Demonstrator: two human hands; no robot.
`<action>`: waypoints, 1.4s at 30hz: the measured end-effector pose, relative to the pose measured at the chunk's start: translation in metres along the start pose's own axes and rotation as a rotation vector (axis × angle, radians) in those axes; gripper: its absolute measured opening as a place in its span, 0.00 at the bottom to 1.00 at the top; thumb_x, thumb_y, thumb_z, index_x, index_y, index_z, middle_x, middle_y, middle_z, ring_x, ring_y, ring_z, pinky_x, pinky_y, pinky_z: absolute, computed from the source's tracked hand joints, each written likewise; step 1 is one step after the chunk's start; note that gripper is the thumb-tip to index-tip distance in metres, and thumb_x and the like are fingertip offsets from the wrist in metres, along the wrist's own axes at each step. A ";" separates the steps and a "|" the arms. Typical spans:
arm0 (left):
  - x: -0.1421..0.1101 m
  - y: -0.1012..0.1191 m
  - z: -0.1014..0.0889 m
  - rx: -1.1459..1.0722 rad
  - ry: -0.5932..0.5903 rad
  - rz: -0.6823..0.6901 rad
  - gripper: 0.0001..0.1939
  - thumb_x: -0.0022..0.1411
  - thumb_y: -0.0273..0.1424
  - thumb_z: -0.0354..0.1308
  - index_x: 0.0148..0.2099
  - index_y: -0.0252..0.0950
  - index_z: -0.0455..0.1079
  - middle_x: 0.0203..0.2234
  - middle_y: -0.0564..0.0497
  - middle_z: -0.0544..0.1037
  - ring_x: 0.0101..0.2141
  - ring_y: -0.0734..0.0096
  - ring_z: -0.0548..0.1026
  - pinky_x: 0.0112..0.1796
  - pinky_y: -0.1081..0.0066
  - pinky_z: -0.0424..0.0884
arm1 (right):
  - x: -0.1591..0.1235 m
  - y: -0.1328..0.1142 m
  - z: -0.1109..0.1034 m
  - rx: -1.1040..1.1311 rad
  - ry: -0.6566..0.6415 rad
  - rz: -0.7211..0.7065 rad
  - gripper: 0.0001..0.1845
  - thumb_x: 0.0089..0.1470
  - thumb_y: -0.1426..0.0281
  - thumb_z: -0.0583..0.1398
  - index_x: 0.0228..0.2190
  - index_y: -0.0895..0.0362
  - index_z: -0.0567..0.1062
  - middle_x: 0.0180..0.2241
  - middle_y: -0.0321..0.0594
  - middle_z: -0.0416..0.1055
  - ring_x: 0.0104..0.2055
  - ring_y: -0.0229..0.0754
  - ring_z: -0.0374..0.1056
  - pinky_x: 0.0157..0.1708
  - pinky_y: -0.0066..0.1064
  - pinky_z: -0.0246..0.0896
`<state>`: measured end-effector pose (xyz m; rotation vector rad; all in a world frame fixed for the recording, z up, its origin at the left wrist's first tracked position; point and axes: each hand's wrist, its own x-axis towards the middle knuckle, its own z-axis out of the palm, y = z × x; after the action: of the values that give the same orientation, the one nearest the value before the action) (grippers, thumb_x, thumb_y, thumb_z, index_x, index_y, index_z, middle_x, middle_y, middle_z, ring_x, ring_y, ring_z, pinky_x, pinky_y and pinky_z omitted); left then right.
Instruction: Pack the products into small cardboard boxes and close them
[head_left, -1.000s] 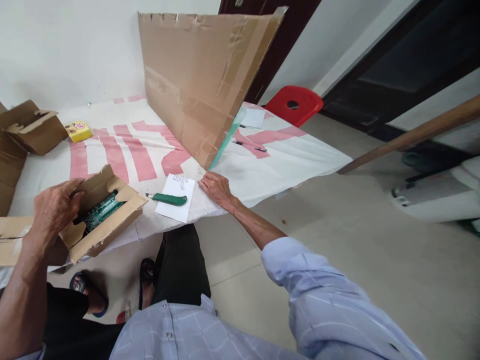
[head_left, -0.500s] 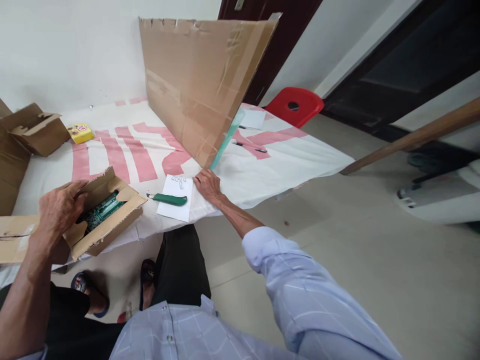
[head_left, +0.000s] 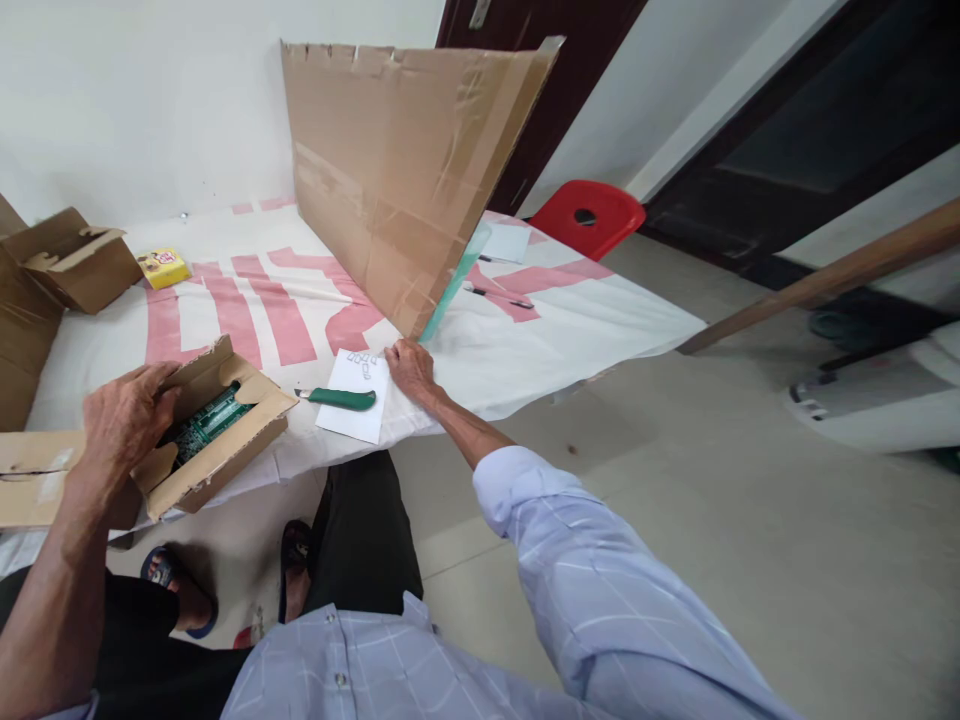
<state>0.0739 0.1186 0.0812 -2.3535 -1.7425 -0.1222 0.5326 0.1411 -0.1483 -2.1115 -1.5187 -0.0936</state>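
Observation:
My left hand (head_left: 129, 420) grips the far-left edge of a small open cardboard box (head_left: 255, 440), its fingers curled over the wall. Green circuit boards (head_left: 214, 425) lie inside that box, partly covered by its flaps and my hand. My right hand (head_left: 412, 368) rests on the table with bent fingers, at the right edge of a white sheet of paper (head_left: 351, 425) with small shapes drawn on it. What the fingertips hold, if anything, is hidden. Across the paper lies a green-handled utility knife (head_left: 341, 399), its blade pointing left toward the box.
A large cardboard panel (head_left: 390, 170) stands upright just beyond my right hand. Behind it are a pen (head_left: 499, 297) and a red chair (head_left: 589, 218). Another open box (head_left: 79, 262) and a yellow packet (head_left: 163, 268) sit at the back left of the cloth-covered table (head_left: 585, 330).
My right forearm and sleeve have shifted slightly left. Both hands keep their places at the box and the paper, and the view has moved a little.

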 end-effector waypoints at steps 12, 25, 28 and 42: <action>-0.004 0.003 -0.004 0.026 -0.007 -0.008 0.22 0.77 0.41 0.49 0.66 0.47 0.73 0.58 0.47 0.83 0.51 0.49 0.82 0.38 0.62 0.68 | 0.016 -0.010 0.008 0.110 0.002 0.089 0.06 0.60 0.72 0.55 0.31 0.54 0.72 0.31 0.42 0.73 0.33 0.45 0.61 0.36 0.35 0.52; -0.008 0.007 -0.007 0.013 0.008 0.006 0.23 0.77 0.41 0.48 0.67 0.44 0.72 0.58 0.46 0.82 0.50 0.51 0.80 0.37 0.63 0.64 | 0.029 -0.052 0.017 0.206 -0.019 0.081 0.11 0.60 0.72 0.55 0.37 0.55 0.78 0.39 0.44 0.81 0.39 0.46 0.70 0.40 0.33 0.57; -0.008 0.007 -0.008 0.003 -0.003 0.010 0.22 0.76 0.41 0.49 0.66 0.44 0.72 0.58 0.46 0.82 0.49 0.51 0.79 0.37 0.63 0.64 | 0.023 -0.050 0.008 0.196 0.004 0.106 0.12 0.62 0.71 0.54 0.37 0.55 0.78 0.39 0.45 0.81 0.39 0.47 0.69 0.39 0.34 0.56; -0.014 0.014 -0.011 -0.037 -0.041 0.014 0.22 0.76 0.38 0.48 0.63 0.41 0.76 0.56 0.42 0.81 0.54 0.48 0.78 0.43 0.60 0.68 | 0.012 -0.086 0.012 0.234 -0.021 0.119 0.12 0.62 0.72 0.55 0.38 0.54 0.79 0.40 0.46 0.82 0.41 0.49 0.72 0.40 0.35 0.56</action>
<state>0.0838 0.0993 0.0878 -2.4108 -1.7565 -0.1055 0.4565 0.1761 -0.1221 -2.0139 -1.3409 0.1429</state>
